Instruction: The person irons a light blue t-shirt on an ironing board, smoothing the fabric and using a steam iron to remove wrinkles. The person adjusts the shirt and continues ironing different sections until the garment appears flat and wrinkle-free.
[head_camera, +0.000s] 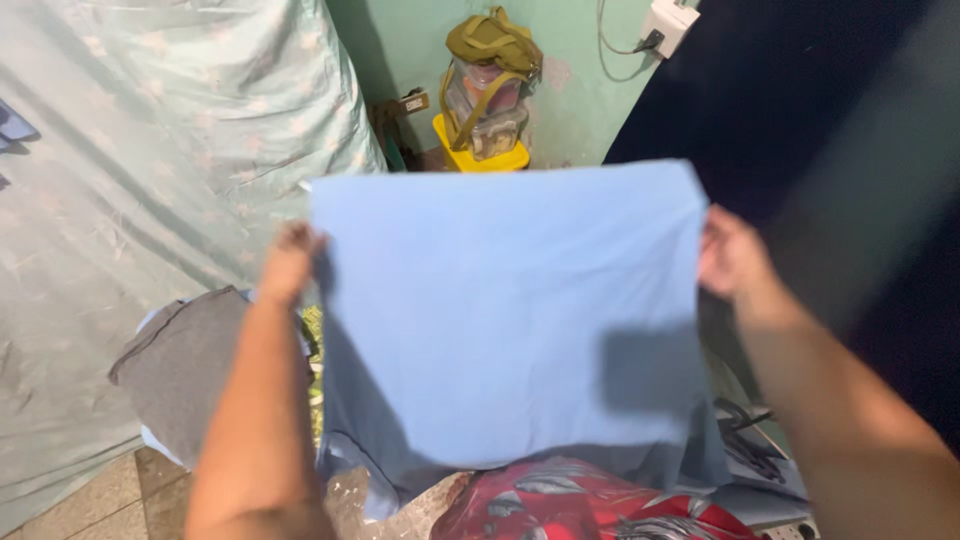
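Green wall behind; left hand (287, 262) and right hand (728, 252) pinch blue cloth (505, 320) taut between them; level corners suit.

One blue cloth (505, 320), two hands (288, 262).

tiled floor (95, 500) is showing bottom left, pale sheet (120, 200) draping down onto it. a grey cloth (180, 365) is lying on some low surface i can't make out, red patterned fabric (580, 505) sitting next to it, black cords (745, 440) resting on the right.
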